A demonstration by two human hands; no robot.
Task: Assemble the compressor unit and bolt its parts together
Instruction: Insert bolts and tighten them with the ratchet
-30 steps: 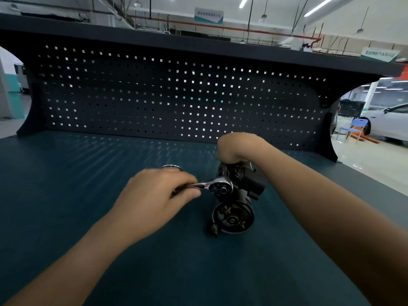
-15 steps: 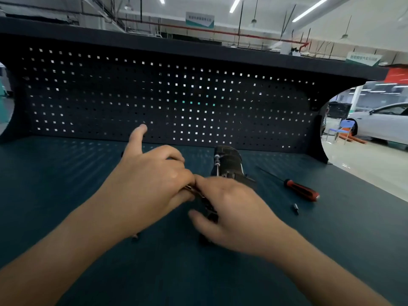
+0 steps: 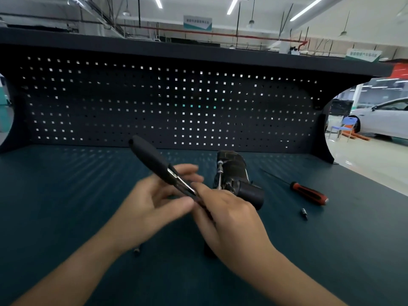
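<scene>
Dark bench (image 3: 66,206) fills the lower frame, pegboard (image 3: 154,102) across the back. Centre frame, the compressor (image 3: 234,173) sits on the bench, just behind the hands. Right hand (image 3: 229,219) closes its fingers around the ratchet (image 3: 159,166) near its head, handle angled to the upper left. Left hand (image 3: 152,206) is blurred, fingers loosely curled against the shaft; its grip can't be made out. Screwdriver (image 3: 309,193) lies at right, a small bit (image 3: 304,212) beside it.

Bright ceiling tube lights (image 3: 232,5) shine above the dark pegboard (image 3: 167,107), and light comes through its holes. Below the pegboard both hands are motion-blurred. The edges bend like fisheye.
</scene>
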